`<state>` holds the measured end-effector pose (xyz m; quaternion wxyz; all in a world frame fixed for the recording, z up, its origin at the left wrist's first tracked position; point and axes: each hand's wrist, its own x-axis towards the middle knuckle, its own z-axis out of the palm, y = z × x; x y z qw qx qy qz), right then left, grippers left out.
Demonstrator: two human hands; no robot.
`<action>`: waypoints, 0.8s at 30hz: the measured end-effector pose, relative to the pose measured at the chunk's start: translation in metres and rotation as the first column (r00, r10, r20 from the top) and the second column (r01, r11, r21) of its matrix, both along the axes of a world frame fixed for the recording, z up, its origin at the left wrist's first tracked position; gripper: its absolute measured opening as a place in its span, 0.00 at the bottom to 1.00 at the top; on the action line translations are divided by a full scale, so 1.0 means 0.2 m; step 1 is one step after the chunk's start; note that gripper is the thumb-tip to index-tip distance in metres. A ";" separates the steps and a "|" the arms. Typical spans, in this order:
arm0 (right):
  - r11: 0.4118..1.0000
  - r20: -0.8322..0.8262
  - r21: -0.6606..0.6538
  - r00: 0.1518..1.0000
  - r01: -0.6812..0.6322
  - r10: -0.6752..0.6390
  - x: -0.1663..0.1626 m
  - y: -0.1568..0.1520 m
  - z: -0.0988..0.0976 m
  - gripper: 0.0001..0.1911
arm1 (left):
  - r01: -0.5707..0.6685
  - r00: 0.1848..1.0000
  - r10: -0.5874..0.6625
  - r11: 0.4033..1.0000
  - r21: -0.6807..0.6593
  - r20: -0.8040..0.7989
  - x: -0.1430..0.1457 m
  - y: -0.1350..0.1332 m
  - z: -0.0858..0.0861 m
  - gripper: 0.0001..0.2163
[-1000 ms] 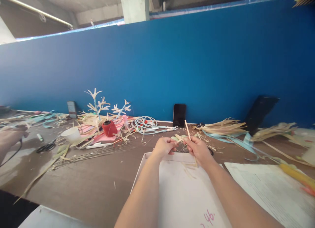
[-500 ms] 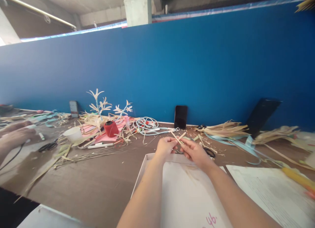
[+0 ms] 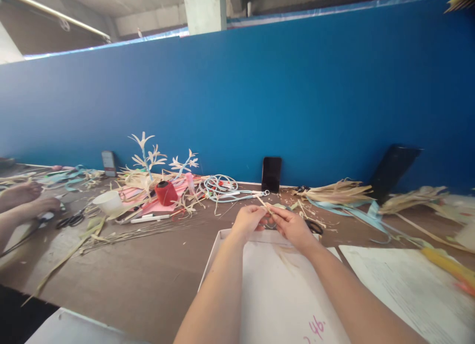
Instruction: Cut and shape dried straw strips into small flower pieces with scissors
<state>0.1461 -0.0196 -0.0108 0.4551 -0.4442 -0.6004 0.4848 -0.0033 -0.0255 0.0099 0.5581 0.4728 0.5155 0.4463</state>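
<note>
My left hand [image 3: 249,220] and my right hand [image 3: 293,227] meet above the far edge of a white box lid [image 3: 260,279]. Both pinch a thin pale straw strip [image 3: 264,204] that sticks up and to the left between the fingertips. The fingers of both hands are curled closed around it. Black scissors [image 3: 315,227] lie just behind my right hand on the brown table [image 3: 129,270].
Another person's hands [image 3: 25,200] work at the far left near black scissors [image 3: 70,219]. A red thread spool [image 3: 166,193], white cup [image 3: 108,202], straw flowers [image 3: 148,158], coiled cords [image 3: 218,185], a leaning phone [image 3: 271,173], straw bundles [image 3: 337,190] and printed paper [image 3: 408,289] surround me.
The strip stood nearly upright in my right hand a second ago; it now lies low, tilted left between both hands. The other person's hands shifted at the left.
</note>
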 end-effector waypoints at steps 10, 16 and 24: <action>0.998 0.086 0.058 0.996 0.013 -0.018 0.00 0.01 -0.02 0.20 | -0.013 0.997 0.015 1.000 0.027 -0.074 0.01 0.01 -0.02 0.10; 1.000 0.044 0.013 0.999 0.005 -0.006 0.00 0.01 -0.03 0.20 | 0.004 0.997 -0.001 0.999 0.037 -0.077 0.01 0.01 -0.02 0.12; 0.998 0.006 -0.056 0.999 -0.034 0.035 0.02 0.01 -0.02 0.22 | -0.017 0.997 0.018 1.000 0.024 -0.075 0.02 0.01 -0.02 0.09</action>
